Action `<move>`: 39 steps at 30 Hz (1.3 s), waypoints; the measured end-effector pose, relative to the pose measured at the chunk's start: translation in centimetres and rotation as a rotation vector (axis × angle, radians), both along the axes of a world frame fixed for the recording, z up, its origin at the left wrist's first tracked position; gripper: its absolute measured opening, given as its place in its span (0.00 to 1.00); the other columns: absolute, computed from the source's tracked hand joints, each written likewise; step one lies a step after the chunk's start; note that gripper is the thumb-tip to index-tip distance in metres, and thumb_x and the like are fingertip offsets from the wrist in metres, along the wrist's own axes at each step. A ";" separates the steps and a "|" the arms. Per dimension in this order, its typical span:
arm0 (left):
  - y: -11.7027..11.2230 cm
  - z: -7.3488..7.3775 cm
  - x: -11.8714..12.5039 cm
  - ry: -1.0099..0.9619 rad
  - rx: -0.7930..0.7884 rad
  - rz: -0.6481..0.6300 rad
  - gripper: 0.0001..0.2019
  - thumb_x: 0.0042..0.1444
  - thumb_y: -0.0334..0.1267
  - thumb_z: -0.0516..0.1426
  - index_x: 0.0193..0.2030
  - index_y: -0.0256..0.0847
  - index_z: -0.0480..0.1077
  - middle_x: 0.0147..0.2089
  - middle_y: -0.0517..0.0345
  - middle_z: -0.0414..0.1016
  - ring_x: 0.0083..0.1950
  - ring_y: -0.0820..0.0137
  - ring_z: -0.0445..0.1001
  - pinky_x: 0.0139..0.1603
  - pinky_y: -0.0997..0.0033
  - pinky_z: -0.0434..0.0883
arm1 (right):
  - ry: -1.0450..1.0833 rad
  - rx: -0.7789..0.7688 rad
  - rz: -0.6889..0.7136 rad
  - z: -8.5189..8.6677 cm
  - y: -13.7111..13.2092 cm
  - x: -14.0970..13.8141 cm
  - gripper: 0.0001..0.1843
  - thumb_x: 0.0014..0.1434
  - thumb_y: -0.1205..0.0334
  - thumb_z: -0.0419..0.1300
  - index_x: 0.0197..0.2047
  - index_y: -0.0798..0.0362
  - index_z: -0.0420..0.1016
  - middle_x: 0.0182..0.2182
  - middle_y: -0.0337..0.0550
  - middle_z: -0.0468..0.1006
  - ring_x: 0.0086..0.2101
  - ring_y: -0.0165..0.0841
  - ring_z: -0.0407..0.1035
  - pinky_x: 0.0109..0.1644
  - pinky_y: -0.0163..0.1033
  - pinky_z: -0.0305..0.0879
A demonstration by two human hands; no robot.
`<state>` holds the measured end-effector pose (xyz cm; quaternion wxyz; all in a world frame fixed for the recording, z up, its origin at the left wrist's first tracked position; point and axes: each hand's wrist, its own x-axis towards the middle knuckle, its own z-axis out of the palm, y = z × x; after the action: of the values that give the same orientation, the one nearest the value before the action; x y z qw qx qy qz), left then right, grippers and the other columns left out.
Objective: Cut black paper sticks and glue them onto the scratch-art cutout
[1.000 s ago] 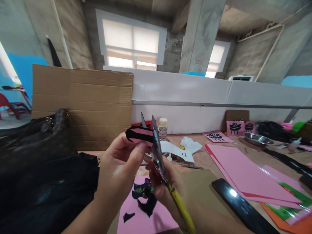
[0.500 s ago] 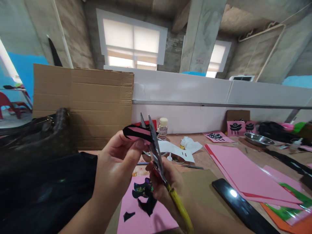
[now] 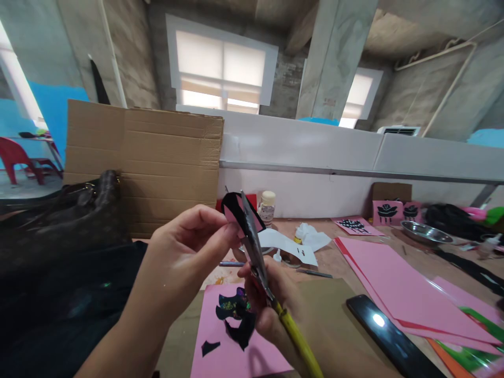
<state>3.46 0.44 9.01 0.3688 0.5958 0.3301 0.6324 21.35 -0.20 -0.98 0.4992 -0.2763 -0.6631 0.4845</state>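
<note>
Between thumb and fingers, my left hand (image 3: 192, 252) pinches a small black and pink piece of paper (image 3: 233, 209), held up above the table. My right hand (image 3: 275, 294) is closed around a pair of scissors (image 3: 254, 247) with yellow handles. Their blades point up and lie across the paper piece; one blade passes in front of it. Below both hands a pink sheet (image 3: 212, 320) lies on the table, bearing black cut-out shapes (image 3: 238, 325), some with glittery patches. A small black scrap (image 3: 210, 347) sits near the sheet's left edge.
On the left stand a dark handbag (image 3: 71, 226) and a cardboard panel (image 3: 173, 168). To the right lie a black phone (image 3: 386, 331) and stacked pink sheets (image 3: 394, 283). Behind are a capped bottle (image 3: 268, 207), crumpled tissue (image 3: 313, 236) and a metal dish (image 3: 427, 232).
The paper piece has turned from lying nearly level to a steeper slant against the blades. My left hand has turned with it. The whole view has shifted slightly.
</note>
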 end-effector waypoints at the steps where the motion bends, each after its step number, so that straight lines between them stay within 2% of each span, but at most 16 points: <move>1: -0.1 0.1 -0.2 0.022 -0.008 0.001 0.06 0.61 0.38 0.69 0.32 0.47 0.80 0.31 0.62 0.87 0.32 0.67 0.86 0.33 0.77 0.81 | -0.009 0.001 -0.001 -0.2 0.1 0.1 0.32 0.61 0.28 0.71 0.51 0.45 0.74 0.31 0.33 0.62 0.28 0.30 0.56 0.28 0.35 0.59; 5: -0.1 0.2 -0.8 0.075 -0.027 0.004 0.07 0.61 0.40 0.69 0.32 0.46 0.80 0.33 0.59 0.88 0.32 0.67 0.85 0.32 0.78 0.80 | -0.098 0.024 -0.002 -0.1 0.1 0.6 0.35 0.62 0.25 0.68 0.55 0.46 0.73 0.32 0.34 0.63 0.29 0.30 0.56 0.30 0.35 0.58; 11: 0.0 0.3 -1.0 0.022 -0.026 -0.058 0.08 0.58 0.42 0.72 0.31 0.44 0.81 0.32 0.55 0.88 0.29 0.64 0.85 0.29 0.74 0.80 | -0.129 0.077 -0.001 1.2 -0.3 0.9 0.33 0.65 0.27 0.66 0.55 0.47 0.74 0.32 0.34 0.62 0.30 0.31 0.55 0.30 0.36 0.57; 15: 0.0 0.4 -1.1 0.020 -0.027 -0.052 0.07 0.56 0.40 0.72 0.31 0.45 0.82 0.31 0.55 0.87 0.29 0.62 0.84 0.28 0.72 0.81 | -0.142 0.080 -0.035 1.4 -0.4 1.0 0.33 0.63 0.27 0.68 0.53 0.47 0.75 0.33 0.35 0.63 0.31 0.32 0.56 0.32 0.37 0.59; 18: -0.2 0.4 -1.1 0.002 -0.006 -0.043 0.06 0.58 0.39 0.71 0.31 0.46 0.82 0.31 0.57 0.87 0.30 0.64 0.84 0.30 0.73 0.81 | -0.141 0.094 -0.029 1.4 -0.3 1.0 0.28 0.63 0.34 0.72 0.53 0.47 0.75 0.33 0.34 0.63 0.31 0.31 0.57 0.34 0.37 0.63; 21: -0.5 0.4 -0.9 -0.009 0.013 -0.022 0.07 0.60 0.39 0.71 0.31 0.46 0.82 0.30 0.58 0.86 0.30 0.66 0.84 0.29 0.76 0.79 | -0.161 0.084 -0.032 1.3 -0.2 1.0 0.23 0.66 0.39 0.71 0.52 0.47 0.76 0.33 0.34 0.64 0.32 0.32 0.58 0.36 0.37 0.64; 30: 0.2 0.3 -0.9 0.023 0.056 0.001 0.05 0.57 0.39 0.73 0.32 0.46 0.84 0.31 0.57 0.87 0.30 0.67 0.84 0.29 0.79 0.78 | -0.232 0.057 -0.092 3.3 -0.9 0.6 0.25 0.64 0.36 0.70 0.48 0.49 0.74 0.31 0.34 0.64 0.30 0.31 0.57 0.34 0.37 0.62; 36: -0.2 0.1 -0.9 0.031 0.048 0.003 0.05 0.58 0.40 0.72 0.32 0.47 0.85 0.31 0.57 0.88 0.29 0.67 0.83 0.29 0.77 0.78 | -0.183 0.045 -0.042 2.7 -0.6 0.6 0.27 0.63 0.36 0.71 0.50 0.49 0.73 0.31 0.33 0.64 0.29 0.30 0.55 0.31 0.35 0.59; 39: -0.3 0.1 -0.9 0.032 0.053 -0.002 0.05 0.58 0.40 0.72 0.32 0.47 0.85 0.31 0.57 0.87 0.29 0.67 0.83 0.29 0.77 0.78 | -0.205 0.016 -0.047 2.8 -0.7 0.6 0.24 0.63 0.38 0.70 0.49 0.48 0.73 0.31 0.33 0.64 0.29 0.30 0.57 0.30 0.35 0.59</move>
<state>2.54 0.17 9.12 0.3483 0.6158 0.3187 0.6308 21.93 -0.85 1.79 0.4421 -0.3360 -0.7078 0.4367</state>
